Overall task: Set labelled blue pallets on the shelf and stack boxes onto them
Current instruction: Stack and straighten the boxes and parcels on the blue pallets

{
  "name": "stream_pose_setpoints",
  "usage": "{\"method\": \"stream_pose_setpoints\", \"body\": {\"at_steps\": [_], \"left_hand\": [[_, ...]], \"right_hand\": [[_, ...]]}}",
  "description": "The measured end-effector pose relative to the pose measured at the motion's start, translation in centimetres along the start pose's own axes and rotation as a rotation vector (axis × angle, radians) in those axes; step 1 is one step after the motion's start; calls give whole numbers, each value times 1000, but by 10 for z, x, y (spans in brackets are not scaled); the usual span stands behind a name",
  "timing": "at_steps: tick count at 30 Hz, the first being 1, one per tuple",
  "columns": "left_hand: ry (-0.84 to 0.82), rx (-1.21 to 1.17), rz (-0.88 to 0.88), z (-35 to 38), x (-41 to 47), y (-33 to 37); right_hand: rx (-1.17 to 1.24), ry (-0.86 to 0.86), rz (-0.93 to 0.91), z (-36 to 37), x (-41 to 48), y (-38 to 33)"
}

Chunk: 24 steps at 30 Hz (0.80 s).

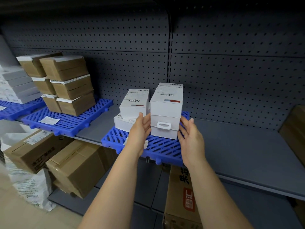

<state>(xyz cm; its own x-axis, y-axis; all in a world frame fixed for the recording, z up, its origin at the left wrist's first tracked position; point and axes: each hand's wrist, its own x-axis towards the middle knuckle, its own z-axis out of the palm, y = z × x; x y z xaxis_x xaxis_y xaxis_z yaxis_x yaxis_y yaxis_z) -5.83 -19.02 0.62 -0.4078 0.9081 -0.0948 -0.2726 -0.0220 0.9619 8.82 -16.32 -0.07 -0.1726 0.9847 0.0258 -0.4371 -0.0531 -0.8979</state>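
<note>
A grey metal shelf (239, 146) with a perforated back panel (231, 71) runs across the dim storeroom, and a lower shelf level shows beneath it. 3 blue slatted pallets lie along the shelf. On the near pallet (161, 147), whose front edge overhangs the shelf lip, stand 2 stacks of white boxes: a right stack (166, 106) of 3 and a left stack (132, 109) of 2.

The left hand (140, 129) is open, fingers straight, set against the left side of the right stack, in the gap between the stacks. The right hand (191, 134) is open too, palm facing the stack's right side; whether it touches cannot be told.

The box tops carry printed labels with barcodes and a blue-and-red stripe; the small print is unreadable. A white hang tab (163, 125) sits on the front of the right stack. A paper label (146, 144) on the near pallet is partly hidden by the left wrist.

The middle pallet (69, 123) holds 6 brown boxes (69, 86) and a loose paper label (48, 120). The far left pallet (14, 109) holds flat grey-white boxes (14, 85). Below are brown cartons (77, 167), a white sack (33, 184), and a carton (179, 195) printed with Chinese characters in black and red.
</note>
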Motion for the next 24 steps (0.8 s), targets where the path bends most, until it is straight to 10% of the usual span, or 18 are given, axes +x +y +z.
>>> {"method": "stream_pose_setpoints", "body": {"at_steps": [17, 24], "left_hand": [[6, 16, 14, 5, -2, 5], [72, 67, 156, 6, 10, 63]], "right_hand": [[-41, 44, 14, -11, 13, -2], [-202, 87, -300, 21, 35, -64]]}}
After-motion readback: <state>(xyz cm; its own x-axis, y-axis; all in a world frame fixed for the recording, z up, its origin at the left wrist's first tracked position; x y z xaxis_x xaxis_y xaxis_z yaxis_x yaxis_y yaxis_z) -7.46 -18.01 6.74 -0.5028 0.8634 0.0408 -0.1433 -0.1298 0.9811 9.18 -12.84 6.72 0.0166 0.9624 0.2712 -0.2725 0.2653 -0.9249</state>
